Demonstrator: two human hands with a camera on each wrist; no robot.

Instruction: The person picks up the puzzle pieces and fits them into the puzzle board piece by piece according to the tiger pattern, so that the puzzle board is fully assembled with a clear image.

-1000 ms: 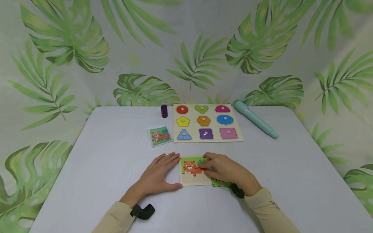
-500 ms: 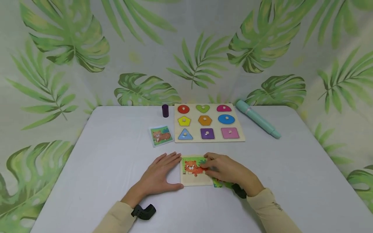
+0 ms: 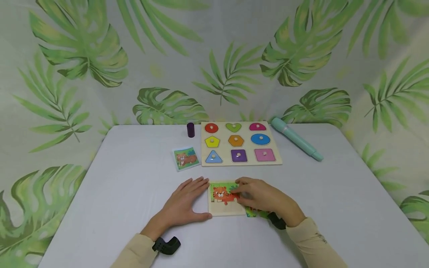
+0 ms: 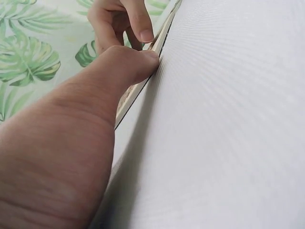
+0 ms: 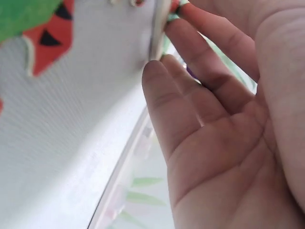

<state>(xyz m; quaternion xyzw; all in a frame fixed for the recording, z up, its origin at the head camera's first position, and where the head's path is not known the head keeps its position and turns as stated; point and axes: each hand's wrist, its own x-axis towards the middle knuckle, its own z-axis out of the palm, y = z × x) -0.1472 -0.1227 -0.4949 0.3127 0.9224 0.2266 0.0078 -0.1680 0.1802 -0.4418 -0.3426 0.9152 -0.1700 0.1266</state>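
A small wooden puzzle board (image 3: 226,211) lies flat near the middle of the table, with a partly assembled tiger picture (image 3: 219,193) in its upper part. My left hand (image 3: 182,203) rests along the board's left side, fingers extended and thumb at the lower left corner. Over the board's right side, my right hand (image 3: 261,194) pinches a puzzle piece (image 5: 174,7) between thumb and index finger; the fingers hide most of it. Loose puzzle pieces (image 3: 251,212) lie under the right wrist, partly covered; a red one with black marks (image 5: 52,43) shows in the right wrist view.
A tiger picture card (image 3: 186,158) lies beyond my left hand. Behind are a wooden shape puzzle (image 3: 221,147) with knobbed pieces, a dark purple cylinder (image 3: 190,130) and a mint-green tube-shaped object (image 3: 297,139). A leaf-print cloth hangs past the table's far edge.
Both hands keep nearly the same places on the board. The whole head view shifts slightly; no object visibly changes place on the table.
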